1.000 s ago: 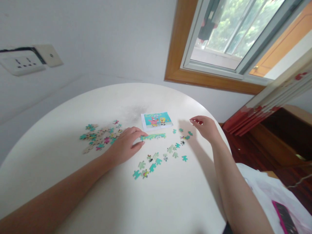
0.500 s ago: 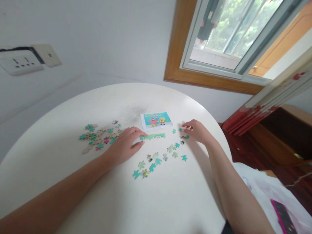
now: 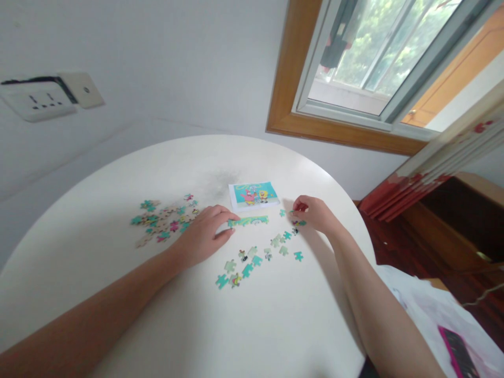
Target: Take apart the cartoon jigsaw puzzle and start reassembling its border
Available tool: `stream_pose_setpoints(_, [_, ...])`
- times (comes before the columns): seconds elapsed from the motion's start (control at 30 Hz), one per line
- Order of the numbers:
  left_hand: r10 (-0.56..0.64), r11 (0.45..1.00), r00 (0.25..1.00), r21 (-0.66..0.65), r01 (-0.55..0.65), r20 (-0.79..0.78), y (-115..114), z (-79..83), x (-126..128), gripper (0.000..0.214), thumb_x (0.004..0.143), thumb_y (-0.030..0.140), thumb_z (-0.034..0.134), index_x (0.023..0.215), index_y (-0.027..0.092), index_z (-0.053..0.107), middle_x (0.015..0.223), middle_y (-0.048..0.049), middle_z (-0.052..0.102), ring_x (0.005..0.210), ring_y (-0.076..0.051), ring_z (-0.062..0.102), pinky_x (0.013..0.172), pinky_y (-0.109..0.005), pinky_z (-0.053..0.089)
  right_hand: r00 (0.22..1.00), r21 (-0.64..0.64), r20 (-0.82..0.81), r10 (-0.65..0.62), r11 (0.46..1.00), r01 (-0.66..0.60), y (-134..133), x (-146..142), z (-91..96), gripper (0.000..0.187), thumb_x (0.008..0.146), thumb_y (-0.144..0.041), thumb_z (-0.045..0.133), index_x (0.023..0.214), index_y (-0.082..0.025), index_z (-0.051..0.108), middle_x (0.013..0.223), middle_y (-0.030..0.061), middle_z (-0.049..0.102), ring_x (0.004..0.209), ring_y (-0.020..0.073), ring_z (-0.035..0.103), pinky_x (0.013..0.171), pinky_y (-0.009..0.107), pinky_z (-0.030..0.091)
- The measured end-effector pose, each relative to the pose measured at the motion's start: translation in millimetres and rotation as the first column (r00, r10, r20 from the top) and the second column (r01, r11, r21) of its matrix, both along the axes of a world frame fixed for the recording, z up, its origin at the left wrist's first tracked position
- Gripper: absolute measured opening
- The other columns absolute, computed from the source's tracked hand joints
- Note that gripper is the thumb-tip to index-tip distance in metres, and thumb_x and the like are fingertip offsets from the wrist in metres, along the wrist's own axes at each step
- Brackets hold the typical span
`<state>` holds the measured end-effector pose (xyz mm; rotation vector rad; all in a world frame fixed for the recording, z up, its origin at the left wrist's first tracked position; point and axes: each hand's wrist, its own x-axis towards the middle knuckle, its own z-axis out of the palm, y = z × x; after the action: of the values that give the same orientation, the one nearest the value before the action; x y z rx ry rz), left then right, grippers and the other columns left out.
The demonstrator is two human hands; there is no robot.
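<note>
A short strip of joined jigsaw pieces (image 3: 254, 221), teal and yellowish, lies in the middle of the table. My left hand (image 3: 208, 231) rests at its left end, index finger and thumb on either side of it. At the right, my right hand (image 3: 311, 212) has fingertips closed on a small teal puzzle piece (image 3: 292, 212), mostly covered by the fingers. Just left of it lies a loose teal piece (image 3: 282, 212). Below the right fingers is a multicoloured piece (image 3: 299, 223). Behind the strip lies a cartoon reference picture (image 3: 255, 194).
A pile of mixed puzzle pieces (image 3: 161, 223) lies beyond my left hand. Several loose pieces (image 3: 247, 270) spread in a curved row nearer me. The round white table (image 3: 189, 336) stands against a wall with a window. A pink-edged phone (image 3: 459, 352) lies at lower right.
My right hand has moved slightly down onto the teal piece, and its fingers have closed on it. My left hand stays at the strip. The view has shifted slightly.
</note>
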<state>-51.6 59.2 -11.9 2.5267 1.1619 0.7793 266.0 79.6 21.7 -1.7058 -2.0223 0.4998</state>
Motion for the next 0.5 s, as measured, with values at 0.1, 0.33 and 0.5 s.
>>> stream_pose_setpoints(0.1, [0.000, 1.000, 1.000, -0.006, 0.000, -0.002, 0, 0.2, 0, 0.024, 0.089, 0.028, 0.049, 0.108, 0.021, 0.060, 0.107, -0.0068, 0.059, 0.103, -0.023, 0.053, 0.093, -0.038, 0.041, 0.985, -0.034, -0.162, 0.057, 0.997, -0.063, -5, -17, 1.9, 0.006, 0.074, -0.022, 0.061, 0.076, -0.017, 0.063, 0.068, -0.0020, 0.064, 0.061, 0.0103, 0.054, 0.058, 0.020, 0.039])
stream_pose_setpoints(0.33, [-0.008, 1.000, 1.000, 0.010, 0.008, -0.026, 1, -2.3, 0, 0.024, 0.089, 0.027, 0.049, 0.109, 0.019, 0.059, 0.107, -0.0078, 0.058, 0.103, -0.023, 0.053, 0.093, -0.038, 0.041, 0.986, 0.020, -0.164, 0.040, 0.999, -0.037, -7, -50, -13.5, 0.012, 0.078, -0.027, 0.060, 0.076, -0.019, 0.068, 0.066, -0.0026, 0.064, 0.058, 0.0097, 0.049, 0.058, 0.021, 0.035])
stream_pose_setpoints(0.5, [0.003, 1.000, 1.000, -0.003, -0.004, -0.021, -1, 1.2, 2, 0.024, 0.089, 0.026, 0.049, 0.109, 0.020, 0.059, 0.107, -0.0073, 0.058, 0.103, -0.023, 0.052, 0.093, -0.039, 0.041, 0.997, 0.034, -0.076, -0.009, 0.999, 0.012, -8, -55, -14.2, 0.011, 0.079, -0.027, 0.061, 0.075, -0.020, 0.069, 0.070, -0.0015, 0.067, 0.060, 0.0106, 0.052, 0.059, 0.022, 0.035])
